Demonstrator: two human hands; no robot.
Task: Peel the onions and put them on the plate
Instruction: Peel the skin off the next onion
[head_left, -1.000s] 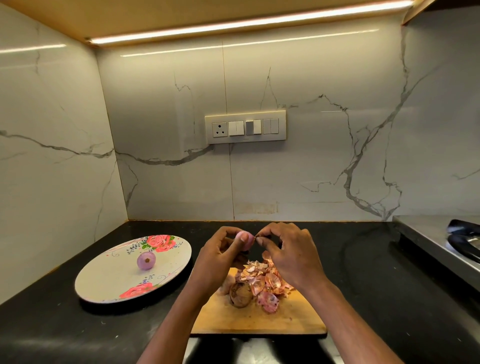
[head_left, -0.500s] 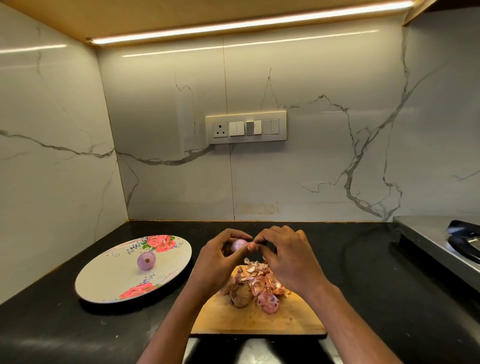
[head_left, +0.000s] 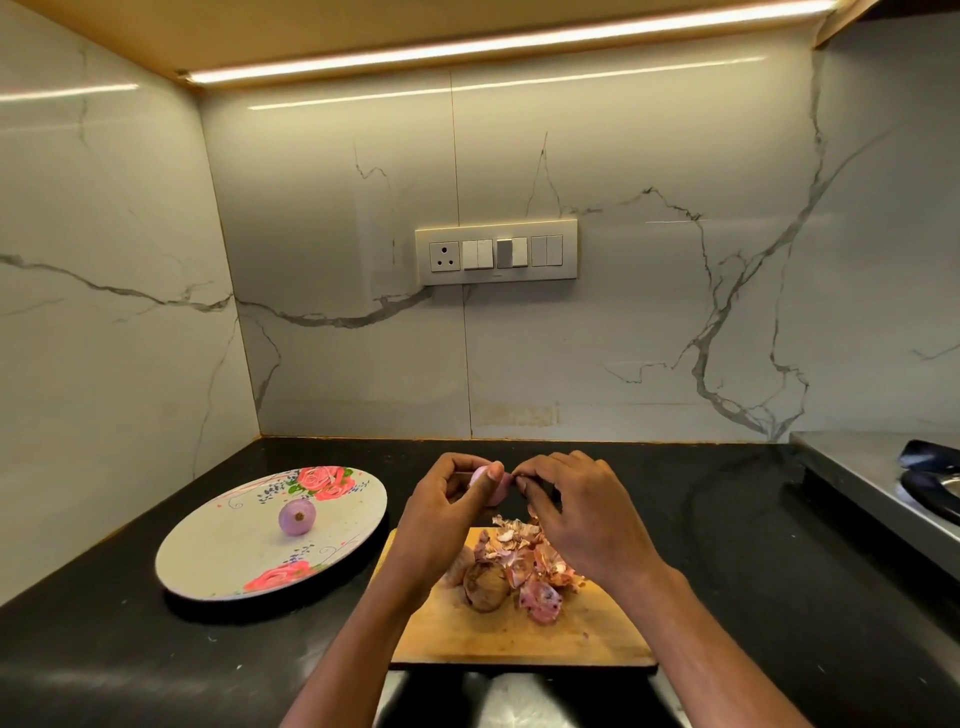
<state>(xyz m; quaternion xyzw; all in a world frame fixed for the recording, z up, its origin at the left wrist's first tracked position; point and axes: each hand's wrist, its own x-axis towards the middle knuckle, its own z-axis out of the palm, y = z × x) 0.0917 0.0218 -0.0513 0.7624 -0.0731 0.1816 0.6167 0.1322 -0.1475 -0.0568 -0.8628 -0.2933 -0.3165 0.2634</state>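
Left hand fingers: the left hand (head_left: 441, 512) has its fingers (head_left: 491, 480) clamped on a small pinkish onion (head_left: 496, 488), thumb across its front.
Right hand fingers: the right hand (head_left: 587, 514) has its fingertips (head_left: 519, 475) pinched together at the right edge of the held onion; whether a strip of skin sits between them cannot be made out.
Held onion position: raised above the far end of the cutting board (head_left: 519, 639), partly covered by the left thumb.
Board contents: a heap of onion peels (head_left: 535, 566) and one brown unpeeled onion (head_left: 485, 587) just left of the heap, touching it.
Plate: a floral plate (head_left: 218, 561) lies left of the board, near it, with one peeled onion (head_left: 297, 517) close to its middle.
Surface: a black table (head_left: 753, 545) carries the plate and the board.
Room: marble-veined wall panels meet in a corner; a switch panel (head_left: 496, 253) with one socket is fixed to the back wall; a light strip (head_left: 493, 47) runs under the upper cabinet.
Cut off: a steel stove (head_left: 883, 483) at the right edge shows only in part.
Hard to make out: the pale reflective patch below the board's near edge cannot be identified.
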